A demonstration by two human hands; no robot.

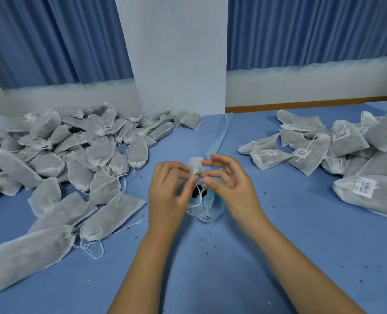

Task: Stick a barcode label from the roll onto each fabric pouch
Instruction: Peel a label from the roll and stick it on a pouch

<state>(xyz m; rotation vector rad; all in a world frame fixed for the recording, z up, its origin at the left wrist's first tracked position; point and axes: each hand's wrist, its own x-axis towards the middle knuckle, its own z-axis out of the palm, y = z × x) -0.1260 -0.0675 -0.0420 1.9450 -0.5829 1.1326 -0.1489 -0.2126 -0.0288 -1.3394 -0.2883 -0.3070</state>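
A small white fabric pouch (196, 165) is held up at the table's middle, and only its blurred gathered top and a hanging drawstring show. My left hand (167, 191) grips it from the left with curled fingers. My right hand (226, 184) pinches its right edge between thumb and forefinger, the other fingers spread. The label roll (205, 208), light blue with white barcode labels, stands on the table just below and behind the hands. Unlabelled pouches (59, 159) are heaped at the left. Pouches with barcode labels (337, 150) lie at the right.
A blue backing strip (219, 137) trails from the roll toward a white pillar (179, 64) at the back. The blue table (210, 268) carries dark crumbs near the front. A large pouch (27, 257) lies at the front left, close to my left forearm.
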